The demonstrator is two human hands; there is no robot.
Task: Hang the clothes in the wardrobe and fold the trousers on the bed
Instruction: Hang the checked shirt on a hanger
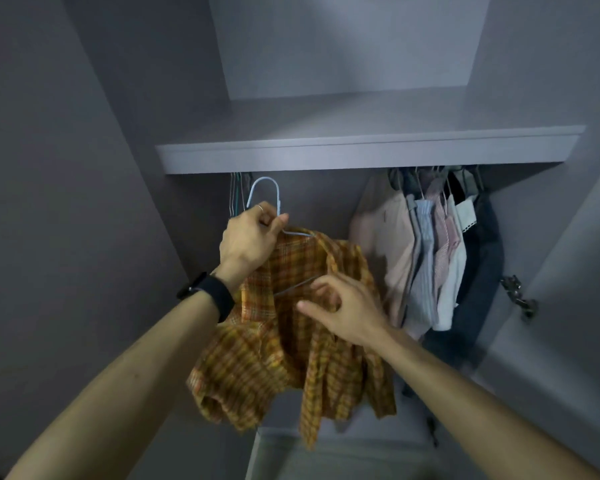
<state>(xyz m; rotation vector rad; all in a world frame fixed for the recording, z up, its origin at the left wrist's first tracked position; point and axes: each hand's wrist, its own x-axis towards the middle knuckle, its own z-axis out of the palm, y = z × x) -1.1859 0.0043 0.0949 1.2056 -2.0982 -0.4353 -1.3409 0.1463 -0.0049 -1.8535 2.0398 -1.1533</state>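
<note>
Grey wardrobe [84,168] open, shelf [361,154] across the top, row of hung clothes [430,254] bunched under its right end, well apart from the work. Orange plaid shirt [291,358] is mid-air in front of the wardrobe's left half, draped on a pale blue hanger [267,188] with its hook just below the shelf edge, beside bare hangers [238,192]. Left hand [248,237], black wristband [208,296] on that arm, grips the hanger neck; right hand [350,310] has fingers curled against the shirt front, thumb out, can't tell if it's actually pinching cloth.
</note>
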